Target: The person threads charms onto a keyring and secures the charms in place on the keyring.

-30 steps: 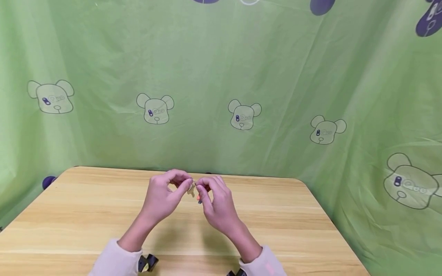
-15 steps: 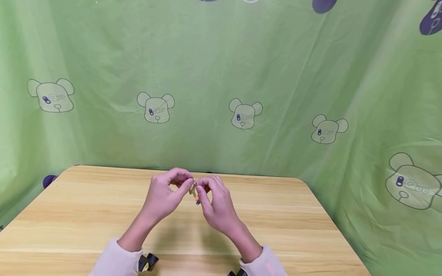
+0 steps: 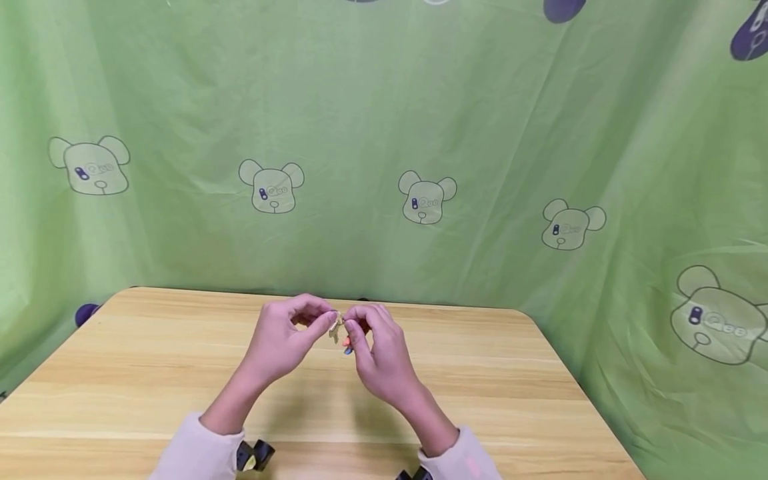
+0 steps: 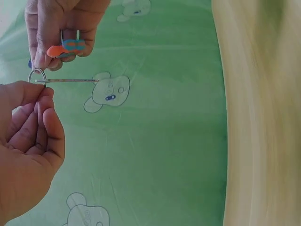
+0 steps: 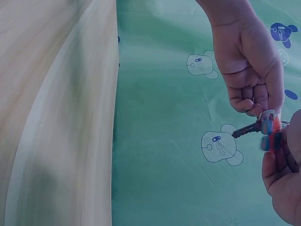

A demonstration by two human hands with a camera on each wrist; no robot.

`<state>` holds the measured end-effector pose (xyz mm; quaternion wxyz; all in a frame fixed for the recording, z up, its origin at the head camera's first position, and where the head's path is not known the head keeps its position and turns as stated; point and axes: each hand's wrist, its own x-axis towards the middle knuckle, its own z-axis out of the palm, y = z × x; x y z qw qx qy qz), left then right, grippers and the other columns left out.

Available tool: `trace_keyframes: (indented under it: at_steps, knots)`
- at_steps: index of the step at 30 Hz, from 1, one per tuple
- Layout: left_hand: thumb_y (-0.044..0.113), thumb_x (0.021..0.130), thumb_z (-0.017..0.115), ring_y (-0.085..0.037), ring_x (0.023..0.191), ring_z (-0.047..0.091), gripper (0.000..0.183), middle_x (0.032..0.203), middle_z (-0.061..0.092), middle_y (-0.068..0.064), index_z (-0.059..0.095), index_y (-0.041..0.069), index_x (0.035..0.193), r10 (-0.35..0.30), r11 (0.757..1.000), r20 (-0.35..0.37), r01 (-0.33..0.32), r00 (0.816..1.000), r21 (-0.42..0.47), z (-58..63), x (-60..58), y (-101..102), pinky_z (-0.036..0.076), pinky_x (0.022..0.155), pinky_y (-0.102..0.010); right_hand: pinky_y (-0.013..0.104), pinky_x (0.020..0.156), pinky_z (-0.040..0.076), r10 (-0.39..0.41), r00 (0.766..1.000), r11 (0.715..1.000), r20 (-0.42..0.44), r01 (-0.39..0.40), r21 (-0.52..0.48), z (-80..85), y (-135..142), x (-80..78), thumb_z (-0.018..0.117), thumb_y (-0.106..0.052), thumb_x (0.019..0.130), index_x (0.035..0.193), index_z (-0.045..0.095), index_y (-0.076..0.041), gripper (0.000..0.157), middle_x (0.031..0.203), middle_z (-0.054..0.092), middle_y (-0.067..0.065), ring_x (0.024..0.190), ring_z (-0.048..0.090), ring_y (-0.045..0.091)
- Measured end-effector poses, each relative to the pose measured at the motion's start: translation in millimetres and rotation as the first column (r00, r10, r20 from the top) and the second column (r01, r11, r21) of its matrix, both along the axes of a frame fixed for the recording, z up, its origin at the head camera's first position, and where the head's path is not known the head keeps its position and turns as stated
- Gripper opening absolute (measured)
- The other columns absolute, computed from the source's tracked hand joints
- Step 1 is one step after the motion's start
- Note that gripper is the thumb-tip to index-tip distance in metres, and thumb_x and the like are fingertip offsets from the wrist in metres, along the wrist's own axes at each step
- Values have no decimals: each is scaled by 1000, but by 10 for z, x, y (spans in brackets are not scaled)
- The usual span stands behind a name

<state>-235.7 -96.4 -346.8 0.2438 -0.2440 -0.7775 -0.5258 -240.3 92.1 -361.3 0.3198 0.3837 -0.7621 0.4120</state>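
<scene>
Both hands meet above the table's far half, fingertips close together around a metal key ring [image 4: 31,74]. My left hand [image 3: 282,343] pinches the ring between thumb and index finger. A key [image 4: 70,80] hangs from that ring, its toothed blade visible in the right wrist view. Opposite, my right hand [image 3: 384,357] pinches the ring's other side. Below its fingers dangles a small orange-and-blue trinket [image 3: 347,345], partly covered by the fingers in the head view.
The light wooden table [image 3: 150,373] has rounded far corners. Behind it and to the right hangs a green curtain [image 3: 348,100] printed with bear heads. Black wrist devices [image 3: 255,456] sit at the pale sleeves [image 3: 201,447].
Both hands stay almost in place with small finger movements. The key and the trinket swing slightly, drawing together half a second ago and hanging farther apart now.
</scene>
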Motion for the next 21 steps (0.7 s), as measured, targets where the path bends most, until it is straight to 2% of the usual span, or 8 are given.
trace_keyframes:
  at_steps: [7,14,21]
  knots:
    - [11,93,76,-15,74,68,3,84,75,3,77,9,96,-20,998,93,13,995,68,-10,0,6,57,67,-28,24,70,50,18,1000,1000,24,-18,-9,-14,-6,15,58,-3,103,101,62,-4,5,91,61,1,85,55,13]
    - [11,93,75,-19,74,65,6,83,74,0,74,9,99,-35,992,183,12,982,126,16,35,39,53,65,-27,27,68,53,26,1000,999,13,-25,-24,-37,-19,12,60,5,100,102,63,-3,8,92,61,2,82,57,14]
    - [14,94,76,-16,77,68,6,84,74,3,75,11,99,-26,996,155,12,988,86,32,36,33,55,69,-29,29,66,55,27,999,999,33,-26,-34,-9,-14,25,60,5,100,103,63,-2,8,94,61,3,77,60,13]
